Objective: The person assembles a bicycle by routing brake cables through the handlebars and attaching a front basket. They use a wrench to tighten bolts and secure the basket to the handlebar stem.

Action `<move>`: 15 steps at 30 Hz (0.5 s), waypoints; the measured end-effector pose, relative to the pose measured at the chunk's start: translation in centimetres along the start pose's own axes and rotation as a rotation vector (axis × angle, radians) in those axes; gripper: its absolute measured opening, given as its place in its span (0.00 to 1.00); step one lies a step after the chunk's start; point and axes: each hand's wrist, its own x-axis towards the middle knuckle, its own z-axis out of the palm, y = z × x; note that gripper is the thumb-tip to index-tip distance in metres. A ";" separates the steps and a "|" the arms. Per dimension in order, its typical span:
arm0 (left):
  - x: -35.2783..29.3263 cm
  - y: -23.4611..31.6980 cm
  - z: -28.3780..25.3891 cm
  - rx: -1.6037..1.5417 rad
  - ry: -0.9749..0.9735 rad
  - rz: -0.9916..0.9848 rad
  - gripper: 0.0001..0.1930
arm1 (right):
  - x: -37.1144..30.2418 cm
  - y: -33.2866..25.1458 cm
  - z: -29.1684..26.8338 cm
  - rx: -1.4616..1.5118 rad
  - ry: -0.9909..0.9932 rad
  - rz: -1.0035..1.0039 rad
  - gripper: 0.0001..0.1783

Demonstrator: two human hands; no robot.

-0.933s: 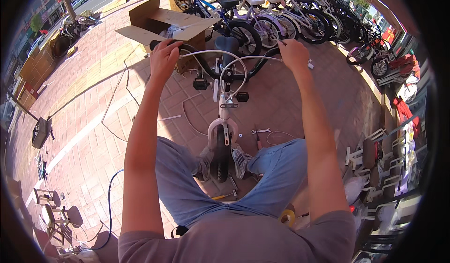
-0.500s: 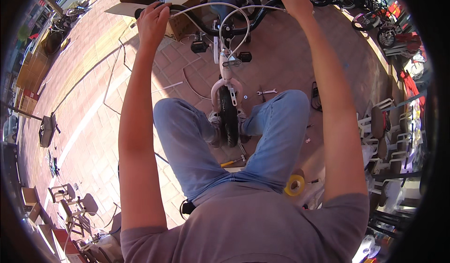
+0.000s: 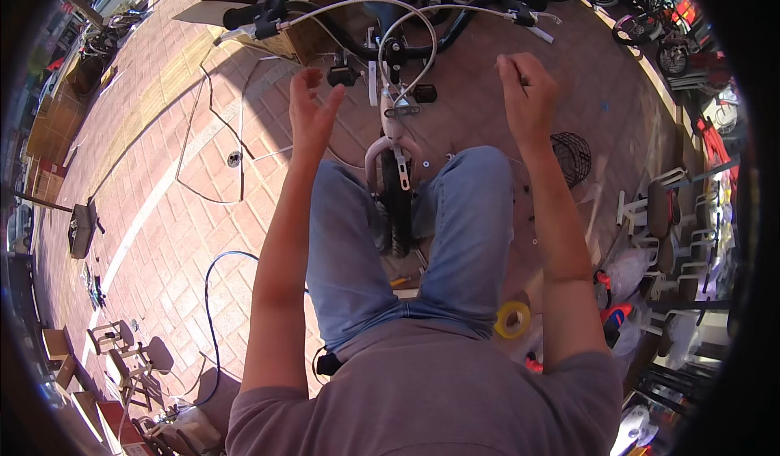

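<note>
A small bicycle [image 3: 392,123] with a pale frame stands in front of me, its wheel [image 3: 397,212] between my knees. Across the top runs its black handlebar [image 3: 455,30], with brake levers and white cables [image 3: 357,3]. My left hand [image 3: 311,116] is off the bar, fingers apart and holding nothing, close to a black pedal [image 3: 342,75]. On the other side, my right hand [image 3: 530,103] hovers below the right brake lever [image 3: 540,32]. Its fingers are curled in, and nothing shows in them. Neither hand touches the bicycle.
An open cardboard box [image 3: 284,46] stands behind the left grip. Yellow tape [image 3: 513,319] lies by my right thigh, and a black wire basket [image 3: 570,159] sits beyond my right forearm. Blue hose [image 3: 208,310] curves over the paving at left. Several bicycles line the far right.
Both hands have let go of the handlebar and come down toward me, the left one also moving right. The grips and brake levers now show. My knees have drawn closer together.
</note>
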 end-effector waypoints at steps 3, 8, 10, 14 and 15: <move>-1.5 -2.4 5.3 -0.114 -0.331 -0.153 0.40 | -5.7 3.2 4.5 0.012 -0.324 0.171 0.10; 0.0 -5.9 7.7 -0.333 -0.591 -0.188 0.43 | -6.3 4.9 9.5 0.021 -0.604 0.216 0.13; 0.5 -4.5 7.7 -0.352 -0.639 -0.212 0.42 | -5.5 5.5 10.0 -0.146 -0.710 0.136 0.14; 1.2 -5.1 7.8 -0.406 -0.713 -0.216 0.44 | -4.9 5.6 11.0 -0.168 -0.705 0.078 0.16; 1.4 -4.7 7.8 -0.401 -0.729 -0.207 0.44 | -4.9 5.8 11.1 -0.201 -0.720 0.060 0.15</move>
